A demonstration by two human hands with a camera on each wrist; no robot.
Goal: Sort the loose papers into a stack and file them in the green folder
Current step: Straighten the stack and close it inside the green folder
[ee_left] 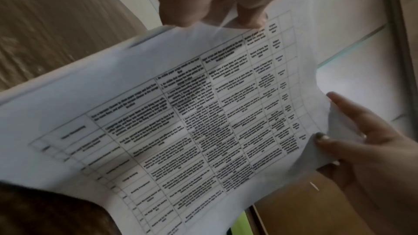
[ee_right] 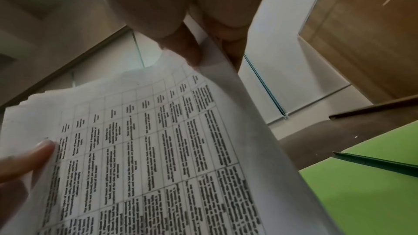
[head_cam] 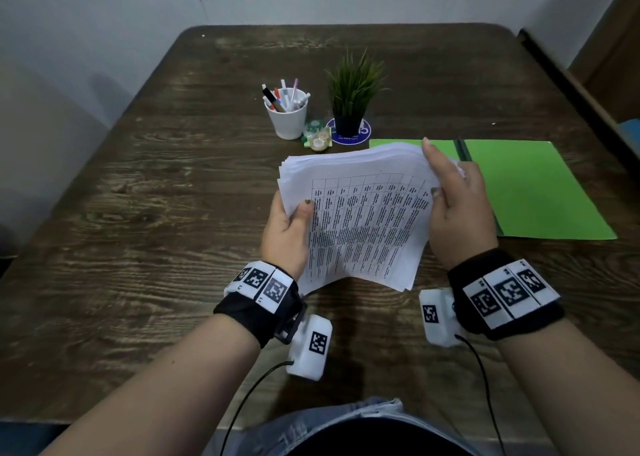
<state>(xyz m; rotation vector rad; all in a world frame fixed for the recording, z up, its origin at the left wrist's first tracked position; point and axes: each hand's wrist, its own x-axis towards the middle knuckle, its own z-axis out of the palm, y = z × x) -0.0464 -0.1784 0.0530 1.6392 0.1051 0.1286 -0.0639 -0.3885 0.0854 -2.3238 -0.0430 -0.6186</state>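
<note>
office desk | pen cup point(head_cam: 288, 114); tape dispenser point(head_cam: 317, 137); green folder point(head_cam: 519, 185)

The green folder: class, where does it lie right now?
In the head view, the green folder lies open on the table, to the right of the paper stack, just beyond the right hand.

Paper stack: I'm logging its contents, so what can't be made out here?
- Paper stack: table text blurred and too small, all views.
- Lower sheets: covered by the top sheet.
- Green folder: near-left part hidden by the right hand, head view.
</note>
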